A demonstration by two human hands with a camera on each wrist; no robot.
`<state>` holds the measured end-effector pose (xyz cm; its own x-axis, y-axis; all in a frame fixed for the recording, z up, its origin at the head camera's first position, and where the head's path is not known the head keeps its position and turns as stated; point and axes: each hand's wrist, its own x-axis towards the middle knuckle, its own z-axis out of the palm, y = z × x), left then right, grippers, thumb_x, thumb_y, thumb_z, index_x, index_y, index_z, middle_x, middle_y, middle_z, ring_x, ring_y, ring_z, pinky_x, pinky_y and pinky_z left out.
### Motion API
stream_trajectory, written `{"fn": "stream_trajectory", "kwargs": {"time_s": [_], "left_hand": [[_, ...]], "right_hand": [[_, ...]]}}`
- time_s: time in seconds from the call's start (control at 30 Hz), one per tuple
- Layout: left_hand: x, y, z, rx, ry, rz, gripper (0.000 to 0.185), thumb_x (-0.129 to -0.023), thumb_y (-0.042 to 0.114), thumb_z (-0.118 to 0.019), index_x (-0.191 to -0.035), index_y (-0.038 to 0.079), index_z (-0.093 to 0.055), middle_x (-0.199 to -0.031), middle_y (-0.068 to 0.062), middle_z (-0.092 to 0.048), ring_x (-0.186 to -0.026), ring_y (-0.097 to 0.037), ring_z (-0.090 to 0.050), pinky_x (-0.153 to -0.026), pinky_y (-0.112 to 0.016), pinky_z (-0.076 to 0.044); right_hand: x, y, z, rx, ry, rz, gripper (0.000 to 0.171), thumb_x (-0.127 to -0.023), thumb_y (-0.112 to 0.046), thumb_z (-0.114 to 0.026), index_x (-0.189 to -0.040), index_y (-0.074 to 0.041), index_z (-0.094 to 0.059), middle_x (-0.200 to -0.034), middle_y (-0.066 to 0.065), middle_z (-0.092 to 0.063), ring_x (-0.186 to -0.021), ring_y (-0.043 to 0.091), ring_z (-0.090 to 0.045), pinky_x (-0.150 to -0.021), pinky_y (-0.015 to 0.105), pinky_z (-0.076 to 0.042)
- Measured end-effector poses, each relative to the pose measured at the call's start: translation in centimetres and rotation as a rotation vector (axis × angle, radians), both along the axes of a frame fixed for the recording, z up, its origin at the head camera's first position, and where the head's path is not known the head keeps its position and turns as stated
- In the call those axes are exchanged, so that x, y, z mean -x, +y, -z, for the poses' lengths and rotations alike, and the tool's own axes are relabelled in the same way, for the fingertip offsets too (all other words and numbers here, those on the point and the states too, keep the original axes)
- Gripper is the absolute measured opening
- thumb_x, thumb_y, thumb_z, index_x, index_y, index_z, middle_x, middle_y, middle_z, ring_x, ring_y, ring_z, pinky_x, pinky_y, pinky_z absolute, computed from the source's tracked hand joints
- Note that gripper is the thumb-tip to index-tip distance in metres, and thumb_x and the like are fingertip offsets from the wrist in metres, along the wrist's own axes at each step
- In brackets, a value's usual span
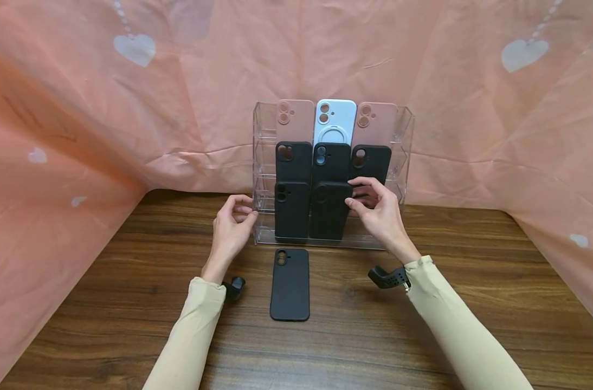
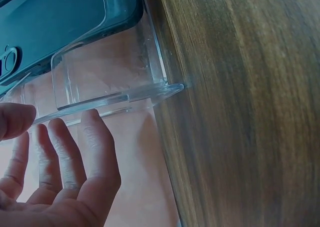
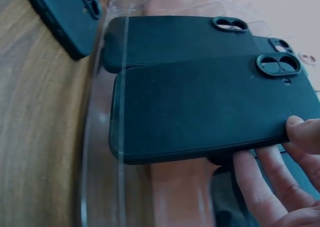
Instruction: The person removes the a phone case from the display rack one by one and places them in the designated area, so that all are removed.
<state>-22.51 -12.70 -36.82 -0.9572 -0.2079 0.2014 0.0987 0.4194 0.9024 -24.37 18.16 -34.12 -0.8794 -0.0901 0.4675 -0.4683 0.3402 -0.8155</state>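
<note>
A clear acrylic display rack [image 1: 264, 230] stands on the table with phone cases in stepped rows. My left hand [image 1: 231, 225] pinches the rack's left side panel; in the left wrist view its thumb and fingers [image 2: 98, 137] lie on either side of the clear edge. With thumb and fingertips my right hand [image 1: 378, 211] holds the right edge of a black phone case [image 3: 200, 112]. That case stands in the front row, its lower end behind the rack's clear lip, beside another black phone case [image 1: 291, 214]. Flat on the table before the rack lies a further black phone case [image 1: 290, 287].
Behind the front row stand several black cases [image 1: 295, 168]. The back row has a white case [image 1: 342, 116] between two pink cases [image 1: 301, 124]. Pink cloth [image 1: 204, 81] with white hearts surrounds the wooden table [image 1: 345, 336] at the back and sides.
</note>
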Motion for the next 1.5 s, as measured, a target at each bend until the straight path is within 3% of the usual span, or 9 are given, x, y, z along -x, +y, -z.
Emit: {"fn": "stream_trajectory", "kwargs": {"time_s": [0.23, 0.4, 0.63, 1.13, 1.27, 1.5], "left_hand": [[0.0, 0.0, 0.0, -0.001, 0.0, 0.001, 0.028, -0.093, 0.015, -0.07, -0.121, 0.017, -0.064, -0.107, -0.01, -0.07, -0.095, -0.025, -0.075, -0.07, -0.023, -0.053], [-0.1, 0.0, 0.0, 0.002, 0.004, 0.003, 0.028, -0.093, 0.015, -0.07, -0.121, 0.018, -0.064, -0.106, -0.009, -0.071, -0.094, -0.025, -0.075, -0.07, -0.023, -0.053], [-0.1, 0.0, 0.0, 0.005, 0.005, 0.004, 0.028, -0.094, 0.015, -0.07, -0.121, 0.018, -0.064, -0.106, -0.009, -0.071, -0.089, -0.023, -0.075, -0.067, -0.023, -0.054], [0.0, 0.0, -0.1, -0.009, 0.011, 0.012, 0.028, -0.094, 0.015, -0.07, -0.121, 0.017, -0.064, -0.105, -0.01, -0.071, -0.085, -0.02, -0.074, -0.064, -0.022, -0.054], [0.0, -0.1, -0.1, -0.009, 0.006, 0.013, 0.028, -0.094, 0.015, -0.07, -0.121, 0.017, -0.064, -0.105, -0.011, -0.071, -0.087, -0.022, -0.075, -0.064, -0.022, -0.054], [0.0, 0.0, 0.0, -0.008, 0.006, 0.016, 0.028, -0.094, 0.015, -0.07, -0.121, 0.017, -0.064, -0.106, -0.011, -0.071, -0.087, -0.024, -0.075, -0.064, -0.022, -0.055]], "right_hand": [[-0.4, 0.2, -1.3, 0.03, 0.045, -0.004, 0.04, -0.092, 0.003, -0.072, -0.13, -0.007, -0.064, -0.106, 0.02, -0.069, -0.084, 0.008, -0.071, -0.073, 0.018, -0.062], [-1.1, 0.6, -2.0, 0.037, 0.024, -0.001, 0.042, -0.092, 0.003, -0.072, -0.132, -0.008, -0.065, -0.104, 0.016, -0.068, -0.08, 0.012, -0.074, -0.07, 0.026, -0.064], [-2.2, 1.5, -2.4, 0.037, -0.031, -0.03, 0.045, -0.091, 0.004, -0.073, -0.133, -0.006, -0.063, -0.1, 0.01, -0.065, -0.078, 0.009, -0.074, -0.069, 0.033, -0.065], [-4.2, 3.4, -0.7, 0.005, -0.198, -0.1, 0.047, -0.09, 0.007, -0.071, -0.134, -0.001, -0.059, -0.095, -0.004, -0.067, -0.078, 0.006, -0.076, -0.067, 0.037, -0.065], [-4.7, 3.5, -0.2, 0.004, -0.247, -0.127, 0.046, -0.091, 0.006, -0.072, -0.134, 0.0, -0.059, -0.096, -0.003, -0.066, -0.077, 0.007, -0.075, -0.067, 0.037, -0.065], [-5.3, 3.6, 0.9, -0.015, -0.273, -0.16, 0.044, -0.09, 0.006, -0.072, -0.133, 0.0, -0.06, -0.097, 0.002, -0.068, -0.075, 0.009, -0.075, -0.066, 0.048, -0.064]]}}
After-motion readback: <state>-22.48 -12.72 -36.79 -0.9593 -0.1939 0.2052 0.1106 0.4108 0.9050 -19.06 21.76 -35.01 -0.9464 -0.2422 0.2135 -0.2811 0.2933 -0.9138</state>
